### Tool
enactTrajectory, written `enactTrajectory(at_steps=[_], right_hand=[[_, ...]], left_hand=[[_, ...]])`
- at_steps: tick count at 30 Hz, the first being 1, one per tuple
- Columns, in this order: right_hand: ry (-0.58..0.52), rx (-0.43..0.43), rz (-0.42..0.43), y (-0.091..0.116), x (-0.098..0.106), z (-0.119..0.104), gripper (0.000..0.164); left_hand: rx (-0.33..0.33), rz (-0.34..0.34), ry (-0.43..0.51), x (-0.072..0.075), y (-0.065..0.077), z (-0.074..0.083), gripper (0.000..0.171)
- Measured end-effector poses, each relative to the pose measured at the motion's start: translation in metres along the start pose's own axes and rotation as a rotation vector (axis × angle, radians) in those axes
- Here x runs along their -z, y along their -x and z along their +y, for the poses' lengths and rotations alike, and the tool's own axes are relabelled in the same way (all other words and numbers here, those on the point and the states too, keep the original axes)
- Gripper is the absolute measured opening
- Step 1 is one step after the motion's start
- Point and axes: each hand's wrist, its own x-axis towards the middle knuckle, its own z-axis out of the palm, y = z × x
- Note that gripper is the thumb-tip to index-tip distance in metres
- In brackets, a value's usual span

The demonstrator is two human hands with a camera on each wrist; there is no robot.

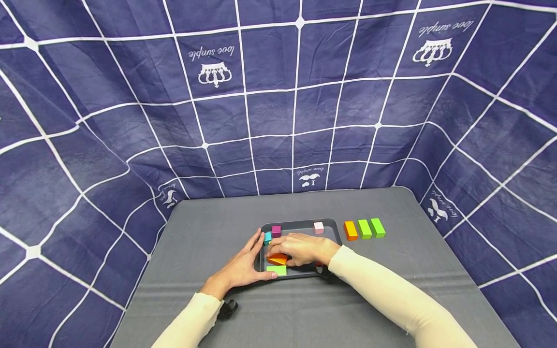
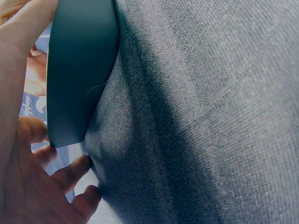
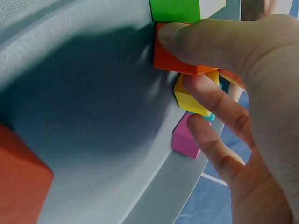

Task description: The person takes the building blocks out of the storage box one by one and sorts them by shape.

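A shallow grey tray (image 1: 300,224) lies on the table with several coloured blocks in it. My right hand (image 1: 302,247) reaches in and pinches an orange block (image 1: 277,260) between thumb and fingers. That block lies beside a green block (image 3: 175,10) at the tray's front left. Past the fingertips are a yellow block (image 3: 192,97), a cyan block (image 1: 267,237) and a magenta block (image 1: 276,230). My left hand (image 1: 239,269) rests against the tray's left end, fingers along the side, thumb at the front by the green block.
A pale pink block (image 1: 319,227) sits at the tray's back right, and a red-orange block (image 3: 21,182) lies nearer the right wrist. Right of the tray stand an orange block (image 1: 350,230) and two green blocks (image 1: 364,229). A blue curtain (image 1: 270,116) encloses the grey table.
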Motion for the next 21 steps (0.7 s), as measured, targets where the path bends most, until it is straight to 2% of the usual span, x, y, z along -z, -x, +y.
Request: enactTrajectory(at_steps=[15,21], right_hand=[[0.025,-0.004,0.041,0.007,0.008,-0.002,0.066],[0.001,-0.003,0.065,0.011,0.012,-0.002,0.065]], left_hand=[[-0.001,-0.001,-0.003,0.001,0.001,0.0,0.134],[-0.006,0.001,0.001,0.001,0.002,0.0,0.135]])
